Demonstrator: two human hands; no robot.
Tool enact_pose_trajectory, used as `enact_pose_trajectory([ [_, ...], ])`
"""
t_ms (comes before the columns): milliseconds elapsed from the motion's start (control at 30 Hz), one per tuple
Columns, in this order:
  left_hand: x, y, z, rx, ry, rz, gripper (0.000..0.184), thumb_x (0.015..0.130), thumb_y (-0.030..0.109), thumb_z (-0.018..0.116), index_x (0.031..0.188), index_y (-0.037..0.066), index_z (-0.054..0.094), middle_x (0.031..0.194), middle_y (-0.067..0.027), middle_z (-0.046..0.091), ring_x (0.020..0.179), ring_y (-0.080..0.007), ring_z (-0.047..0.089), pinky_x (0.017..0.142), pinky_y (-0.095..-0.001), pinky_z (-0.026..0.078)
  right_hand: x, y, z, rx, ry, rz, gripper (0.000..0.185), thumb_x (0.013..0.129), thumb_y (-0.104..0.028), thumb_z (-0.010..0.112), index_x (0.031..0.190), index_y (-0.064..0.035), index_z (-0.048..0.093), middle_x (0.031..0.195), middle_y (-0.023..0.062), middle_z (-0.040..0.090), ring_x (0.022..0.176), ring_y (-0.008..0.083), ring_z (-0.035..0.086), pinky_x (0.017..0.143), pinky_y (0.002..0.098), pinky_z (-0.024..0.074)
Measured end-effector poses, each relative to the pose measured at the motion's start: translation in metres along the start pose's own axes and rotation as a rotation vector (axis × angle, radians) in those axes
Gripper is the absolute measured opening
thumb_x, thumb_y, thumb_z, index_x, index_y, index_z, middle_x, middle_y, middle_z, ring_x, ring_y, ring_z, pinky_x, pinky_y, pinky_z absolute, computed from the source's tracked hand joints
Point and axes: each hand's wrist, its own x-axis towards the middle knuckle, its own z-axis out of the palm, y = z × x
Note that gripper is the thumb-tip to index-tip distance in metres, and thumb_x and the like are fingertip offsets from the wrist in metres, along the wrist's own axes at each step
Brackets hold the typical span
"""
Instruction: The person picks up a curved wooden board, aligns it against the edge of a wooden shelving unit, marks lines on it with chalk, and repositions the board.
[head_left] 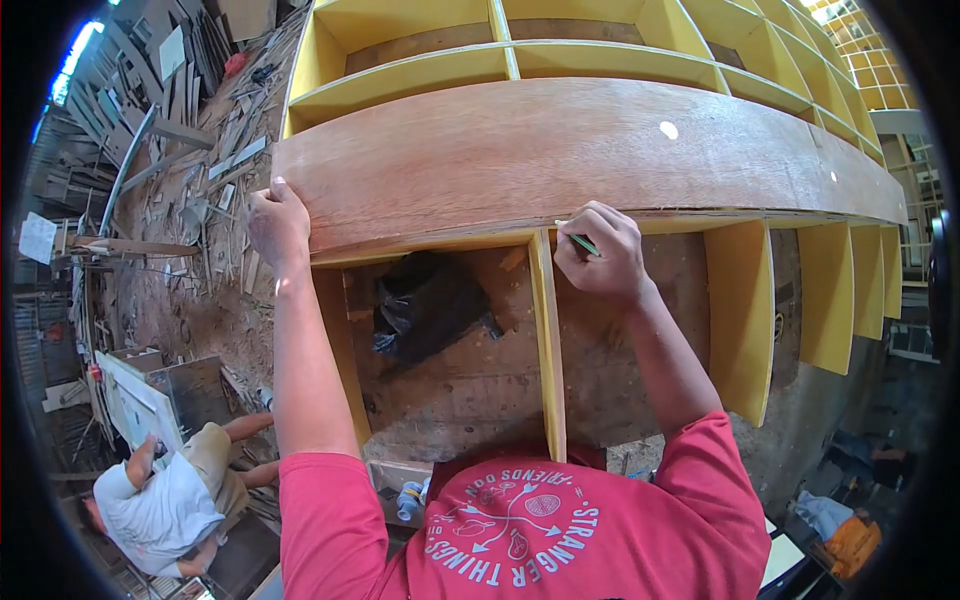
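A long reddish-brown plywood strip point(480, 150) lies across a yellow wooden frame point(545, 330) with many compartments. My left hand point(279, 225) is closed on the left end of the strip, its thumb on top near the corner. My right hand point(603, 250) pinches a green pencil point(583, 244), whose tip is at the strip's near edge, just above a yellow divider. Two pale spots show on the strip toward the right. Inside the compartment between my arms lies a black plastic bag point(425, 305).
Wood scraps point(225, 190) litter the floor at the left, with boards stacked behind. A person in a white shirt point(160, 500) sits at the lower left beside a white panel point(140, 400). Yellow upright dividers point(740, 310) stick out at the right. Orange cloth point(853, 545) shows at the lower right.
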Motion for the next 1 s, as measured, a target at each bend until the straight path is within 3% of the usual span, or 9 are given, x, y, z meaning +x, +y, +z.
enact_pose_trajectory([
  [1000,0.0012,-0.0023,0.0017,0.008,-0.016,-0.017,0.049,0.108,0.045,0.056,0.110,0.000,0.075,0.117,-0.0243,0.075,0.114,-0.0443,0.069,0.101,-0.0549,0.052,0.0016,-0.0002,0.0090,-0.063,-0.034,-0.012,0.011,0.085,0.002,0.076,0.088,-0.0023,0.067,0.078,0.0120,0.063,0.071,0.0329,0.065,0.064,0.0440,0.0553],
])
